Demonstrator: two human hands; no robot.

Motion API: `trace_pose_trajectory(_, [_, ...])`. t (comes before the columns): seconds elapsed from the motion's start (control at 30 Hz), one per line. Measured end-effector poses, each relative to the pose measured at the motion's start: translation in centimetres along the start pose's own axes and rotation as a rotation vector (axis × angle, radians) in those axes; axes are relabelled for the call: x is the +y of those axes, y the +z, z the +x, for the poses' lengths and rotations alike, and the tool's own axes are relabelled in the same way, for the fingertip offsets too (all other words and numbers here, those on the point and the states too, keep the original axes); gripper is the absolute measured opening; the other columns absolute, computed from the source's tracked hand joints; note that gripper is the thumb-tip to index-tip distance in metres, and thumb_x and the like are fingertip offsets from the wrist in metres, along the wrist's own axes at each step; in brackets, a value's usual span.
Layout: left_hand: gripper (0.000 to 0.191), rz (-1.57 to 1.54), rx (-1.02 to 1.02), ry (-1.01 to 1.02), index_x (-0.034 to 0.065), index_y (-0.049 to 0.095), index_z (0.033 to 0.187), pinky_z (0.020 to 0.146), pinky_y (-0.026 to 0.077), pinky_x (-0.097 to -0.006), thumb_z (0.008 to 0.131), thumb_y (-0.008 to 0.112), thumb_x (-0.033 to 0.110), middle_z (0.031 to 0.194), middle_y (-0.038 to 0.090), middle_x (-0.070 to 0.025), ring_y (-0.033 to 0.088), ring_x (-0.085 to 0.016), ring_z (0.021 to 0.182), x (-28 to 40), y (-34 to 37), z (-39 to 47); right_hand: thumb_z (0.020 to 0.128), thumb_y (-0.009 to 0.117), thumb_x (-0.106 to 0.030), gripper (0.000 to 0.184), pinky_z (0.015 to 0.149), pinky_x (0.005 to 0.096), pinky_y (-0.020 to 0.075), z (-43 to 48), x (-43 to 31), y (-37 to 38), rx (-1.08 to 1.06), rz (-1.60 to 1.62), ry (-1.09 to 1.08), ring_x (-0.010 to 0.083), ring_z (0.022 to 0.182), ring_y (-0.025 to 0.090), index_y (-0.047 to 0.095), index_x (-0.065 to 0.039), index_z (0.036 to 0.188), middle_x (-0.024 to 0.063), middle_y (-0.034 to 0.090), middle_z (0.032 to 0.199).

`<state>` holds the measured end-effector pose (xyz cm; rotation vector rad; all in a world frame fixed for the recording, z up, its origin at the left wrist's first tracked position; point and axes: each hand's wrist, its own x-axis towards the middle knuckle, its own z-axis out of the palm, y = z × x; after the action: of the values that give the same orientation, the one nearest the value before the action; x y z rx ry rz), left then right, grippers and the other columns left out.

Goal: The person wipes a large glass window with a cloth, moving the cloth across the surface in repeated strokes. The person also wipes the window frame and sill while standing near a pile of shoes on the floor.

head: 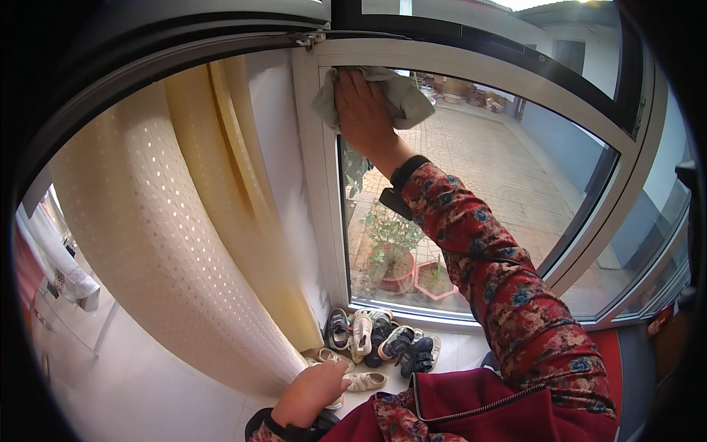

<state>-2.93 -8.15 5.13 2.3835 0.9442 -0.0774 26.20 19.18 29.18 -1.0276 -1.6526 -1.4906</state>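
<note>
My right hand (pixel 366 119) presses a pale grey-green cloth (pixel 411 98) against the upper left corner of a glass pane (pixel 475 182) set in a white frame. The cloth bunches out on both sides of the hand. Low in the view, my left hand (pixel 313 391) is beside the lower edge of a cream dotted curtain (pixel 182 248); its fingers are partly bent and whether they hold the fabric is unclear.
Several shoes (pixel 362 337) lie on the pale tiled floor (pixel 149 375) below the window. A yellow curtain (pixel 221 182) hangs at the wall. Potted plants (pixel 391 265) stand outside behind the glass. A metal rack (pixel 102 331) is at the left.
</note>
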Motion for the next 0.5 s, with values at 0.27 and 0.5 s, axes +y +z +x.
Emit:
trace_pose_trajectory(0.27, [0.026, 0.011, 0.088, 0.037, 0.0016, 0.060, 0.111, 0.081, 0.054, -0.0498, 0.095, 0.066, 0.021, 0.098, 0.068, -0.0211, 0.067, -0.041, 0.094, -0.1, 0.4, 0.0, 0.074, 0.069, -0.006, 0.041, 0.105, 0.0394, 0.0471, 0.4, 3.1, -2.2, -0.558, 0.205, -0.251, 0.0264, 0.129, 0.055, 0.067, -0.006, 0.114, 0.0081, 0.061, 0.134])
trace_pose_trajectory(0.5, [0.029, 0.033, 0.092, 0.036, 0.0014, 0.059, 0.113, 0.081, 0.054, -0.0497, 0.096, 0.067, 0.023, 0.099, 0.067, -0.0209, 0.067, -0.039, 0.095, 0.3, -0.1, 0.1, 0.077, 0.070, -0.006, 0.041, 0.108, 0.0369, 0.0484, 1.0, 3.9, -0.8, 0.060, -0.121, -0.248, 0.0247, 0.131, 0.055, 0.069, -0.009, 0.118, 0.0048, 0.062, 0.134])
